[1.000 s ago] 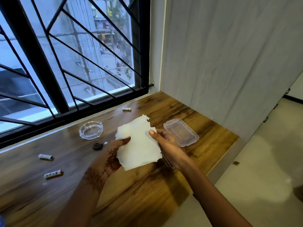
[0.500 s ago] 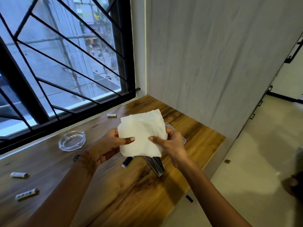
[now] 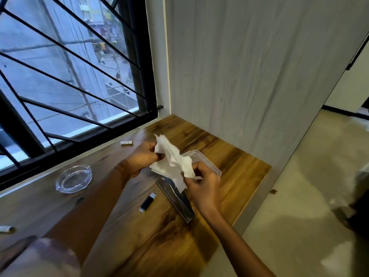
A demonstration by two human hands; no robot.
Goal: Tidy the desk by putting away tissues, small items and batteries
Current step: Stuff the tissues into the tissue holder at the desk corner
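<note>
A white tissue (image 3: 173, 162), now folded and crumpled, is held above the wooden desk (image 3: 159, 236). My left hand (image 3: 141, 158) pinches its upper left edge and my right hand (image 3: 203, 184) grips its lower right end. Under the tissue stands a shiny metal tissue holder (image 3: 177, 198). A clear plastic box (image 3: 209, 164) lies behind my right hand, partly hidden. One battery (image 3: 126, 143) lies near the window and another battery (image 3: 6, 228) at the left edge. A dark small item like a lighter (image 3: 147, 202) lies left of the holder.
A glass ashtray (image 3: 73, 178) sits on the desk to the left. A barred window (image 3: 69, 76) runs along the desk's far side and a grey wall panel (image 3: 249, 76) closes its right end. The desk's right edge drops to a pale floor (image 3: 309, 196).
The flat tissue has been folded and bunched between my hands. The view has shifted right, so the metal holder and the dark item have come into sight.
</note>
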